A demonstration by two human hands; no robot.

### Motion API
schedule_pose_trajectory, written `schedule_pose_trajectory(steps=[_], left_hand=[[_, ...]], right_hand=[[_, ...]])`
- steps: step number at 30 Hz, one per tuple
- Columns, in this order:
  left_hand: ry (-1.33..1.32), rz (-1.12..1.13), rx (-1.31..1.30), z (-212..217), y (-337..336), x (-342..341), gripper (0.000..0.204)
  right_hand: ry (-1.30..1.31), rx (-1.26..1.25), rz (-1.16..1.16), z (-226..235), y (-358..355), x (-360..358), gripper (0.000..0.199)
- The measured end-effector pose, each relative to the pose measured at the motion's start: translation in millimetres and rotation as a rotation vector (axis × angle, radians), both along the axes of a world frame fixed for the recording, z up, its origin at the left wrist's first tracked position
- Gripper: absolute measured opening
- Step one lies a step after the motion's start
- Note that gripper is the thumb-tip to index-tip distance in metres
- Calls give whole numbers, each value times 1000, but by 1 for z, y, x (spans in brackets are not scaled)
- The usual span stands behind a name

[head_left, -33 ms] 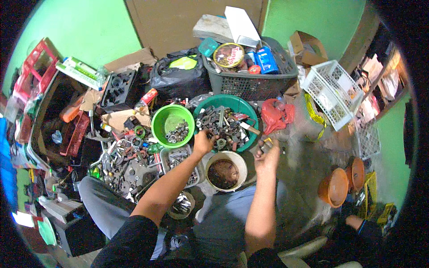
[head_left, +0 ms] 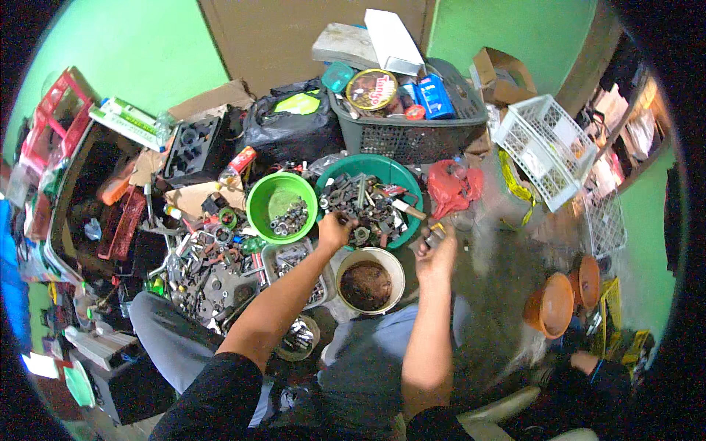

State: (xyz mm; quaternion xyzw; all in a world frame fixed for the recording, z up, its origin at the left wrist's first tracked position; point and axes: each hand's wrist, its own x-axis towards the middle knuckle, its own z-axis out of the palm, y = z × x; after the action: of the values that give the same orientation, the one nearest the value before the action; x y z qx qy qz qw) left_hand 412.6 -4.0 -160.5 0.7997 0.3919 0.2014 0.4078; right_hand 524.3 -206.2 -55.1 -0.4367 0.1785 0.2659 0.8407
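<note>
Rusty metal parts fill the dark green basin (head_left: pixel 401 176) on the floor, where the left hand (head_left: pixel 334 231) pinches one at the near rim, best lifted singly, while the right hand (head_left: pixel 435 253) clasps a small part (head_left: pixel 434 234).
</note>
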Motion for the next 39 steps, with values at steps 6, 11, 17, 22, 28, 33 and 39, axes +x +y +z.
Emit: schedule_pose_trajectory(steps=[6,11,17,22,28,33,39], left_hand=[[-372,267,-924,-103,56,8,20],[-540,107,-1343,-85,41,3,23],[-490,123,-1398,-33,35,-25,27],[-517,-92,-1373,-13,42,-59,37],[-430,21,-1133,5,50,-108,28],[-380,152,-885,19,43,-186,24],[-155,343,-795,6,31,-232,24]], right_hand=[[-46,-20,84,16,25,-13,23],[-74,-59,68,9,23,-7,23],[-81,-114,124,1,29,-4,24],[-81,-158,159,4,43,-12,25],[-178,-221,252,-2,48,-23,27],[-222,-311,231,-16,59,-30,32],[-279,-368,362,-15,73,-44,29]])
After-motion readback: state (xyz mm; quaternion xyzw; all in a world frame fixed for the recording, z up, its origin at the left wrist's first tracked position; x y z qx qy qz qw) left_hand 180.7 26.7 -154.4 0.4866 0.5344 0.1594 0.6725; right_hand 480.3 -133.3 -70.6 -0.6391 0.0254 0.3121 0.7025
